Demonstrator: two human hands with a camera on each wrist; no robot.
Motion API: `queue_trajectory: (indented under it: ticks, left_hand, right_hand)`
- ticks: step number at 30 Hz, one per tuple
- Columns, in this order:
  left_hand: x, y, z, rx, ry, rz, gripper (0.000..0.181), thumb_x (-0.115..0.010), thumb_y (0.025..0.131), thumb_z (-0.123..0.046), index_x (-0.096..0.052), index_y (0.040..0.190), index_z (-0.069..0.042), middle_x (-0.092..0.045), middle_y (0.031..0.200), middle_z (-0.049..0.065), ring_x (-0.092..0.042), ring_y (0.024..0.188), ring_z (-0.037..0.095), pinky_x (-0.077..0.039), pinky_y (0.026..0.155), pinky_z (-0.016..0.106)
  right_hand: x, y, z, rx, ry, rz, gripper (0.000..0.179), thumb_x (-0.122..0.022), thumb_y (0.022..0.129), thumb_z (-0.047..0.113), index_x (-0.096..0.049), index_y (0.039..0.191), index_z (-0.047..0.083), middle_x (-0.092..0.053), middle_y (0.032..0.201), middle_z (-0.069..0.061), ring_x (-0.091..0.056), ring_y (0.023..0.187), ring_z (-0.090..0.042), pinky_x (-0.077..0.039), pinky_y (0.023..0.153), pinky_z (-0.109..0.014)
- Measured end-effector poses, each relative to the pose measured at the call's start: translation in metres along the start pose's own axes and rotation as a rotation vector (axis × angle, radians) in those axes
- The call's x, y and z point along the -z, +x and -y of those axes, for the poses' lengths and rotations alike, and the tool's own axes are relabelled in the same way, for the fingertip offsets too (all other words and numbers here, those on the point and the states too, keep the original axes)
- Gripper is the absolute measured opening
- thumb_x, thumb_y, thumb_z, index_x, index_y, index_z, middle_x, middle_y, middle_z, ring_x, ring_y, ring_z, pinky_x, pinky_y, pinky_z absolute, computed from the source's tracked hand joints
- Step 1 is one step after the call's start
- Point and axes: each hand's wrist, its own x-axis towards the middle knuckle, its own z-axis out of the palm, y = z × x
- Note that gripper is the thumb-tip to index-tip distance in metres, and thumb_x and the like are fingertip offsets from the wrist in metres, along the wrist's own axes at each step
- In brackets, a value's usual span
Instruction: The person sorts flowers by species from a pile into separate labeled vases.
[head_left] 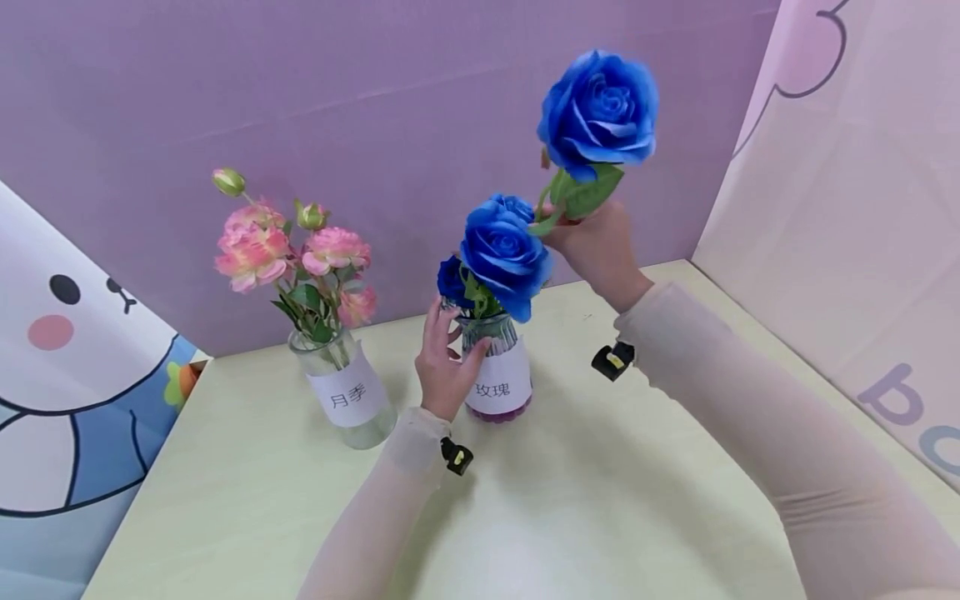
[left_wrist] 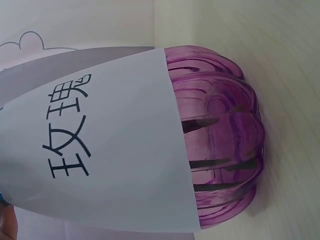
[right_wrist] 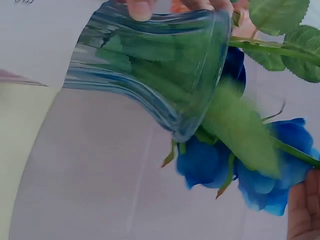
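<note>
My left hand (head_left: 442,367) holds the neck of a glass vase (head_left: 504,333), its thumb in front and fingers at the left side and rim. This vase stands on the table; it has a bluish neck, a purple ribbed base (left_wrist: 225,135) and a white paper label (left_wrist: 115,145) with black characters. Several blue roses (head_left: 504,250) sit in its mouth. Above and right of them, my right hand (head_left: 600,250) grips the green stem of another large blue rose (head_left: 600,112). In the right wrist view, leafy stems show inside the glass neck (right_wrist: 150,65), and a blurred leaf (right_wrist: 245,125) crosses the rim.
A clear glass jar (head_left: 369,429) with a labelled paper band stands to the left on the pale table (head_left: 570,517), holding pink flowers (head_left: 255,250) and buds. Behind is a purple backdrop (head_left: 375,125). Printed panels stand at the left (head_left: 67,450) and right (head_left: 840,242).
</note>
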Motion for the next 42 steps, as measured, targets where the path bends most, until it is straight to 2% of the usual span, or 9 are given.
queue_trajectory:
  ticks: [4, 8, 13, 17, 23, 29, 33, 38, 42]
  left_hand:
    - [0.001, 0.000, 0.000, 0.003, 0.002, 0.001, 0.051, -0.079, 0.073, -0.004, -0.052, 0.116, 0.000, -0.044, 0.138, 0.029, -0.069, 0.083, 0.039, -0.056, 0.050, 0.043]
    - [0.002, 0.001, 0.000, 0.001, 0.001, -0.002, 0.051, -0.079, 0.072, -0.003, -0.052, 0.116, 0.000, -0.044, 0.138, 0.029, -0.069, 0.083, 0.039, -0.056, 0.051, 0.041]
    - [0.001, 0.002, 0.000, 0.007, -0.004, -0.002, 0.050, -0.078, 0.073, -0.002, -0.052, 0.116, 0.000, -0.043, 0.139, 0.029, -0.068, 0.083, 0.040, -0.056, 0.051, 0.043]
    - [0.001, 0.002, 0.002, 0.016, -0.015, -0.001, 0.049, -0.078, 0.074, -0.002, -0.052, 0.115, 0.000, -0.043, 0.140, 0.029, -0.068, 0.084, 0.041, -0.056, 0.051, 0.046]
    - [0.001, 0.001, 0.002, 0.021, -0.010, 0.003, 0.049, -0.078, 0.074, -0.004, -0.052, 0.116, 0.000, -0.043, 0.140, 0.029, -0.069, 0.084, 0.040, -0.056, 0.051, 0.043]
    - [0.003, 0.001, 0.001, 0.025, 0.000, 0.005, 0.049, -0.078, 0.075, -0.006, -0.052, 0.116, -0.001, -0.043, 0.139, 0.029, -0.069, 0.084, 0.039, -0.057, 0.052, 0.039]
    - [0.002, 0.000, 0.002, 0.015, -0.014, 0.006, 0.051, -0.079, 0.074, -0.005, -0.051, 0.117, -0.001, -0.043, 0.139, 0.029, -0.069, 0.084, 0.039, -0.057, 0.052, 0.041]
    - [0.001, 0.000, 0.001, 0.011, -0.028, 0.003, 0.049, -0.078, 0.073, -0.001, -0.052, 0.115, -0.001, -0.043, 0.139, 0.028, -0.069, 0.082, 0.040, -0.057, 0.051, 0.043]
    - [0.000, 0.000, 0.001, -0.001, -0.032, -0.002, 0.051, -0.078, 0.071, 0.001, -0.052, 0.115, -0.001, -0.044, 0.139, 0.028, -0.069, 0.080, 0.039, -0.056, 0.050, 0.040]
  right_hand:
    - [-0.001, -0.001, 0.003, -0.021, 0.185, 0.052, 0.021, -0.067, 0.082, -0.008, -0.061, 0.085, 0.012, -0.064, 0.078, 0.004, -0.058, 0.071, -0.012, -0.052, 0.066, -0.021]
    - [-0.006, 0.000, 0.004, 0.012, 0.302, -0.017, 0.020, -0.064, 0.085, -0.007, -0.065, 0.081, 0.013, -0.064, 0.077, 0.005, -0.057, 0.072, -0.009, -0.049, 0.064, -0.019]
    - [-0.012, -0.002, 0.003, 0.067, 0.310, -0.192, 0.015, -0.066, 0.084, -0.007, -0.067, 0.088, 0.007, -0.066, 0.075, 0.006, -0.059, 0.068, -0.009, -0.049, 0.065, -0.023]
    - [-0.013, -0.002, 0.001, 0.101, 0.295, -0.262, 0.012, -0.068, 0.082, -0.007, -0.070, 0.084, 0.005, -0.066, 0.072, 0.006, -0.059, 0.068, -0.010, -0.051, 0.068, -0.024]
    - [-0.013, -0.004, -0.005, 0.076, 0.266, -0.286, 0.018, -0.071, 0.080, -0.004, -0.068, 0.072, 0.012, -0.064, 0.069, 0.006, -0.059, 0.065, -0.009, -0.052, 0.067, -0.023]
    - [-0.012, -0.007, -0.016, 0.046, 0.272, -0.284, 0.008, -0.071, 0.079, -0.004, -0.070, 0.078, 0.003, -0.065, 0.068, 0.007, -0.058, 0.065, -0.008, -0.052, 0.066, -0.022]
    - [-0.014, -0.010, -0.025, 0.029, 0.327, -0.324, 0.013, -0.070, 0.078, -0.009, -0.068, 0.079, 0.004, -0.065, 0.070, 0.006, -0.060, 0.067, -0.009, -0.053, 0.069, -0.023]
    - [-0.017, -0.014, -0.038, 0.109, 0.326, -0.325, 0.017, -0.061, 0.077, -0.016, -0.066, 0.080, 0.000, -0.064, 0.074, 0.003, -0.056, 0.069, -0.009, -0.049, 0.069, -0.025]
    - [-0.022, -0.022, -0.046, 0.149, 0.292, -0.319, 0.015, -0.057, 0.076, -0.011, -0.065, 0.084, -0.002, -0.062, 0.075, 0.009, -0.053, 0.071, -0.006, -0.046, 0.070, -0.022]
